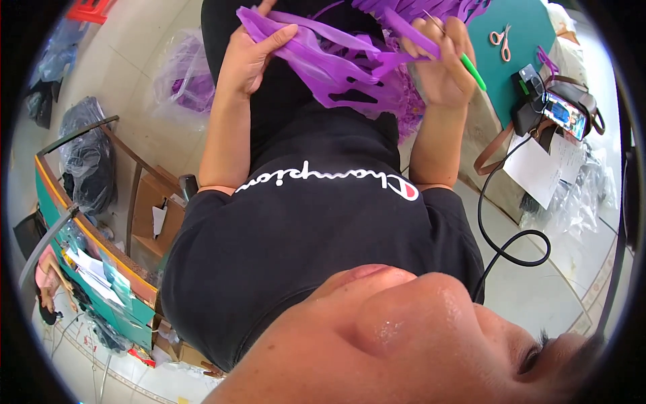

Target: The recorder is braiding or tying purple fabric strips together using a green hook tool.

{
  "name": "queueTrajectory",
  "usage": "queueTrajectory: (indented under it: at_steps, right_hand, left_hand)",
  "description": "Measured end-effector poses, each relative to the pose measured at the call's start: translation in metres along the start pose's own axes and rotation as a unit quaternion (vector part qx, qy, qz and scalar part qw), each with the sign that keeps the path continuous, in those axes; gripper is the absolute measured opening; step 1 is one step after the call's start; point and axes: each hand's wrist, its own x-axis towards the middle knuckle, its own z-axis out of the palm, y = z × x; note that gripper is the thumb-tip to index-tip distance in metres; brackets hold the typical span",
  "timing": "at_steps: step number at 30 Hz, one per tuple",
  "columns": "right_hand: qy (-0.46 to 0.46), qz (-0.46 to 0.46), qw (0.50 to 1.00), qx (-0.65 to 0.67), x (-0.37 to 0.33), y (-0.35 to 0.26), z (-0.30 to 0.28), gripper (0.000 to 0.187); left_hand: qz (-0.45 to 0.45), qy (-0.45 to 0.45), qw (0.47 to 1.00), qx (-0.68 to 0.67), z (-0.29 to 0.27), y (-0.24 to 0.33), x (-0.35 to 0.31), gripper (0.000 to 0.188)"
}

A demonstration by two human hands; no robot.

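My left hand (254, 57) grips a floppy purple plastic cut-out piece (316, 60) held over my lap. My right hand (441, 67) pinches the other end of the same purple piece. It also holds a thin metal pick with a green handle (473, 72). More purple cut-out pieces (404, 108) are heaped on my lap against my black shirt. Both hands are close together at the top of the view, with the purple piece stretched between them.
To the right is a teal tabletop (525, 67) with pink scissors (500, 42), a lit phone (564, 114) on a stand, a brown bag and white paper (538, 165). A black cable (511, 242) loops across the floor. On the left are a clear bag of purple pieces (185, 84), black bags (87, 161) and a cardboard box (151, 215).
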Motion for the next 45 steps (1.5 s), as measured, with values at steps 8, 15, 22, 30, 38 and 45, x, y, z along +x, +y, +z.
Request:
queueTrajectory:
  at_steps: [8,15,22,30,38,45]
  right_hand:
    - [0.133,-0.126,0.799,-0.572,0.046,0.044,0.025,0.015]
    - [0.006,-0.099,0.931,-0.352,-0.005,0.048,0.035,0.036]
    - [0.107,-0.005,0.967,-0.233,-0.012,0.064,0.044,0.024]
    - [0.033,-0.099,0.825,-0.555,-0.008,0.060,0.041,0.012]
    - [0.140,-0.259,0.933,-0.208,0.046,0.067,-0.021,0.007]
    - [0.234,-0.022,0.954,-0.186,0.044,0.038,-0.026,0.017]
  left_hand:
    - [-0.027,-0.144,0.986,-0.086,0.027,0.019,-0.018,0.093]
    - [0.286,-0.357,0.834,-0.310,0.029,-0.018,0.014,0.092]
    - [0.306,-0.371,0.826,-0.294,0.034,-0.019,0.018,0.088]
    - [0.049,-0.061,0.995,-0.067,0.055,0.041,-0.035,0.072]
    - [-0.151,-0.451,0.880,0.000,0.009,0.042,-0.030,0.023]
    - [-0.030,-0.187,0.980,-0.055,0.019,0.035,-0.032,0.020]
